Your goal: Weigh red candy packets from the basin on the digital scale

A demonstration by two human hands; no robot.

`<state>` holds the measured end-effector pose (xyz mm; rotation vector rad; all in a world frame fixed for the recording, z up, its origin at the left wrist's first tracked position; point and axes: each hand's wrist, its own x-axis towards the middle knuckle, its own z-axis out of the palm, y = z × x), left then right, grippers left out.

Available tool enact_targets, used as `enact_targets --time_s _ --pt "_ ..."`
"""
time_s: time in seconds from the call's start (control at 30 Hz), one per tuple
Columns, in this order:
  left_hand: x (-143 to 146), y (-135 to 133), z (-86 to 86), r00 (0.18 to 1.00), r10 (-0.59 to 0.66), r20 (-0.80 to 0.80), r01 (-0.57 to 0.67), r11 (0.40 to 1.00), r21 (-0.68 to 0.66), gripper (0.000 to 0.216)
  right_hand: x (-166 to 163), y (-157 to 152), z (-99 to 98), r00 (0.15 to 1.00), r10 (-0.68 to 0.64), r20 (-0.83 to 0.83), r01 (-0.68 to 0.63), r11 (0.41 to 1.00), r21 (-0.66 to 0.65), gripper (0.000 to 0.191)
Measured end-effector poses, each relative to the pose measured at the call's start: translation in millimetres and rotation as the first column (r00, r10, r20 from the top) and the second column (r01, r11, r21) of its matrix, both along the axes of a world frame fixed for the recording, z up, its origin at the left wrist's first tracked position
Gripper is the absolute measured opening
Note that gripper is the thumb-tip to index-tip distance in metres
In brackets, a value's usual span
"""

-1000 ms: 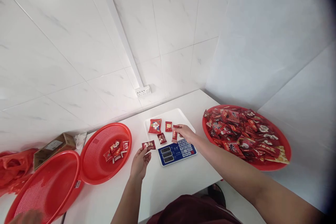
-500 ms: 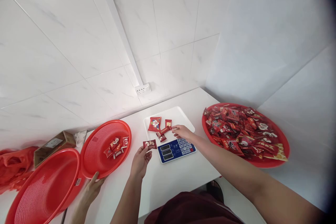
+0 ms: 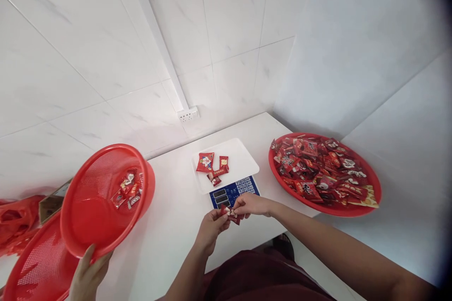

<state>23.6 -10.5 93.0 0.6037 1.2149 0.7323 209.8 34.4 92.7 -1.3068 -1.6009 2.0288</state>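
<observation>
Low in front of my body, both hands meet at a small red snack packet (image 3: 231,215) with white lettering. My left hand (image 3: 211,228) pinches its left end, and the fingers of my right hand (image 3: 250,205) are closed on its right side. Just beyond them is a digital scale with a blue keypad panel (image 3: 229,190), partly covered by my hands. On the scale's white tray (image 3: 240,160) lie several red packets, the largest being a square packet (image 3: 205,162) with a printed picture.
To the right, a red basin (image 3: 273,169) is heaped with red snack packets (image 3: 314,169). At left, another person's hand (image 3: 90,268) tilts a red basket (image 3: 88,197) holding several packets over a second red basket (image 3: 42,263). Red plastic bags (image 3: 17,221) and a cardboard box (image 3: 51,204) lie behind.
My left hand moved right with its packet, and my right hand came back from the scale tray to meet it. The other person's hand has lifted and tilted the basket leftward.
</observation>
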Motion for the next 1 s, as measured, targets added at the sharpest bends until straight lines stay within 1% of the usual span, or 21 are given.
enact_targets --time_s 0.1,0.17,0.2,0.27,0.33,0.4,0.47,0.53,0.6,0.67,0.8,0.93,1.0 --pt "-2 1 0.3 1.0 0.014 0.004 -0.014 1.0 -0.009 0.033 1 3 -1.1 1.0 -0.016 0.001 0.016 1.0 0.025 0.018" --pt "-5 5 1.3 0.999 0.051 -0.006 -0.051 0.999 -0.005 0.033 1 11 0.6 0.998 -0.055 -0.005 0.055 0.998 0.036 0.018" --pt "-7 7 1.9 0.997 0.077 -0.013 -0.077 0.997 -0.001 0.032 0 17 2.0 0.995 -0.103 -0.01 0.103 0.994 0.033 0.019" --pt "-12 12 3.6 0.991 0.128 -0.028 -0.128 0.992 0.005 0.028 -1 32 4.9 0.963 -0.269 -0.011 0.269 0.963 0.0 0.019" --pt "-18 16 6.2 0.986 0.161 -0.037 -0.161 0.987 0.009 0.025 -4 51 7.6 0.9 -0.435 0.003 0.435 0.9 -0.037 0.019" --pt "-23 19 9.6 0.983 0.178 -0.04 -0.177 0.984 0.013 0.024 -8 70 9.3 0.852 -0.523 0.013 0.523 0.851 -0.05 0.017" --pt "-28 20 13.0 0.981 0.19 -0.041 -0.19 0.982 0.019 0.023 -13 85 10.0 0.835 -0.55 0.018 0.551 0.834 -0.041 0.018" --pt "-33 21 15.7 0.977 0.208 -0.041 -0.207 0.978 0.025 0.022 -17 93 9.9 0.819 -0.573 0.035 0.574 0.819 -0.025 0.02" --pt "-38 22 17.6 0.972 0.231 -0.039 -0.23 0.973 0.032 0.021 -16 93 9.4 0.807 -0.587 0.059 0.588 0.809 0.007 0.022" --pt "-43 23 18.8 0.966 0.258 -0.037 -0.256 0.966 0.038 0.019 -10 87 8.3 0.809 -0.584 0.072 0.582 0.812 0.045 0.022" --pt "-54 25 20.8 0.948 0.314 -0.042 -0.313 0.949 0.038 0.014 17 68 4.7 0.823 -0.559 0.1 0.552 0.829 0.087 0.016" --pt "-62 29 22.3 0.935 0.351 -0.049 -0.349 0.936 0.036 0.012 49 60 2.5 0.796 -0.582 0.168 0.567 0.813 0.132 0.015" --pt "-63 31 22.7 0.934 0.354 -0.047 -0.353 0.935 0.039 0.012 61 60 3.2 0.784 -0.597 0.171 0.578 0.802 0.148 0.016"
